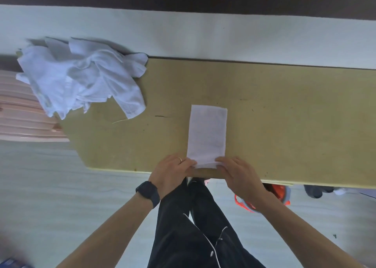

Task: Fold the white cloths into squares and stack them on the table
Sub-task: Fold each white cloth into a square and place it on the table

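Note:
A white cloth [207,133], folded into a long narrow strip, lies flat on the tan table [284,115], running from its middle toward the near edge. My left hand [173,171] pinches the strip's near left corner. My right hand [238,175] pinches the near right corner. The near end is slightly lifted, showing layered edges. A loose pile of unfolded white cloths [81,76] sits on the table's far left corner, partly hanging over the edge.
A pink slatted chair or crate [22,113] stands left of the table. An orange and grey object [278,194] lies on the floor under the near edge at right. A wall runs along the table's far side.

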Demonstrator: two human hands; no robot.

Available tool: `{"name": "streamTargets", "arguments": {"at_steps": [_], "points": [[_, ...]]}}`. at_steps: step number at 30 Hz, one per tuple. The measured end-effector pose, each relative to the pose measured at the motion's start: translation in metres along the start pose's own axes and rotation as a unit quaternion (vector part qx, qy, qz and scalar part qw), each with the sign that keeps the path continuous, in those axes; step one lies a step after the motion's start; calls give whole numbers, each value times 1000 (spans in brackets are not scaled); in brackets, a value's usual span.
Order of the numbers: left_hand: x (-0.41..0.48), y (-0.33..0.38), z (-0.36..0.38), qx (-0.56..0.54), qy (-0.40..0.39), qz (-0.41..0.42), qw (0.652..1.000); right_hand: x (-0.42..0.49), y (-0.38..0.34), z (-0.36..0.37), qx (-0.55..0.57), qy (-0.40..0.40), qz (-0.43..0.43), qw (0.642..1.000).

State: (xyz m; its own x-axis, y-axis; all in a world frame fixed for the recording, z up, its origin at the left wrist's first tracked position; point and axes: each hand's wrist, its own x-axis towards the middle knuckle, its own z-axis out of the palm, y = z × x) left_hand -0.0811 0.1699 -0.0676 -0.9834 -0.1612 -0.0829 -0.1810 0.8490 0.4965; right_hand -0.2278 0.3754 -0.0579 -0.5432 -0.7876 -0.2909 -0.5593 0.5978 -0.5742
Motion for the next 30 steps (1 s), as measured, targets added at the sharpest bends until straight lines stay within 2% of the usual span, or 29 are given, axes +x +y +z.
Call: {"name": "streamTargets", "arguments": {"at_steps": [1, 4, 6, 11, 17, 23, 30], "points": [[12, 1, -10, -17, 1, -25, 1000, 9, 0, -7, 18, -6, 28, 999], [57, -3, -37, -102, -76, -159, 979, 42, -3, -27, 58, 19, 51, 997], [85, -13, -46, -118, -94, -194, 969, 64, -2, -38, 90, 52, 54, 993], [133, -33, -53, -118, -123, -210, 963, 103, 7, -48, 106, 68, 94, 988], [157, -36, -48, -169, -62, -284, 942, 136, 12, -48, 121, 66, 182, 974], [164, -38, -40, -134, -58, -298, 944, 145, 13, -46, 94, 114, 178, 973], [172, -39, -37, -85, -51, -303, 948, 154, 8, -46, 86, 108, 222, 965]]}}
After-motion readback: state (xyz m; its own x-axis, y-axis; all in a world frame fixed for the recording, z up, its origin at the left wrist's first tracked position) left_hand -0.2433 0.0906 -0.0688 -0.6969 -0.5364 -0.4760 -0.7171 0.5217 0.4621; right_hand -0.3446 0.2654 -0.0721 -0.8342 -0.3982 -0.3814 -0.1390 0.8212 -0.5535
